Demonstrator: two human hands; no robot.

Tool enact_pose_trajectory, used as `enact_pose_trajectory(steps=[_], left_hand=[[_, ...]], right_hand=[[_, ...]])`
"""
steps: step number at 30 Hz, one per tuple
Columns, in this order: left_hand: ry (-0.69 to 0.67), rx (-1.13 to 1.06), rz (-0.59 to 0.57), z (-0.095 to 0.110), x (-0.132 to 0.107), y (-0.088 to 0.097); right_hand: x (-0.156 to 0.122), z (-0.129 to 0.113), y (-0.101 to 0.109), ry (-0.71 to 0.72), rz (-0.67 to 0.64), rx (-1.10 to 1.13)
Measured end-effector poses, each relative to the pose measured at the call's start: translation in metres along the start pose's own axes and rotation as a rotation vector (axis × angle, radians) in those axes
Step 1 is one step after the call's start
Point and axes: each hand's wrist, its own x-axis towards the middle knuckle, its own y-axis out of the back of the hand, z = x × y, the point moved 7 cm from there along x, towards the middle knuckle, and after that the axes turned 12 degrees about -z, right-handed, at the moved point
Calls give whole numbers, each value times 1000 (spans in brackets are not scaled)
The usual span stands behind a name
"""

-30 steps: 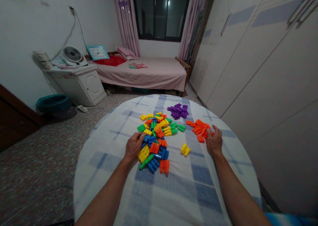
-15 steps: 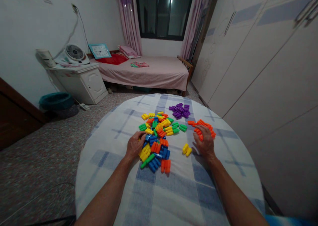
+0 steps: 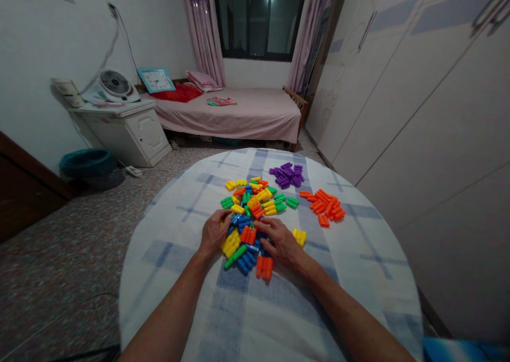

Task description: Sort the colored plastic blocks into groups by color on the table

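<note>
A mixed pile of plastic building blocks lies on the round table, in blue, yellow, green and orange. At the pile's left edge rests my left hand [image 3: 215,232], fingers loosely bent and apart beside blue blocks [image 3: 241,221] and yellow blocks [image 3: 231,242]. My right hand [image 3: 281,240] reaches over the pile's right side, thumb and fingers parted, close to an orange block [image 3: 248,235]; blocks beneath it are partly hidden. Just beyond the right wrist sits a yellow block [image 3: 299,237]. Another orange block [image 3: 264,267] is at the pile's near edge.
A heap of purple blocks [image 3: 287,175] lies at the back of the checked tablecloth [image 3: 167,293]. To the right is a heap of orange blocks [image 3: 325,205]. Beyond the table are a bed [image 3: 247,112], a white cabinet [image 3: 147,139] with a fan [image 3: 115,83], and a wardrobe [image 3: 406,112].
My right hand has moved left from the orange heap to the mixed pile, and an orange block now lies at that heap's near edge. The left hand has stayed put.
</note>
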Motion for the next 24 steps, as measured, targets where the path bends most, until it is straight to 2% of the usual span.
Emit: enact_pose_trajectory(steps=[6,14,24], left_hand=[[-2,18,1,-1,1,0],[-8,-5,0,1,0,0],[-3,-6,5,0,0,-1]], right_hand=[[-3,6,0,-38,45,58],[-12,17,9,-197,101,23],[-16,24,13,-214,170,-80]])
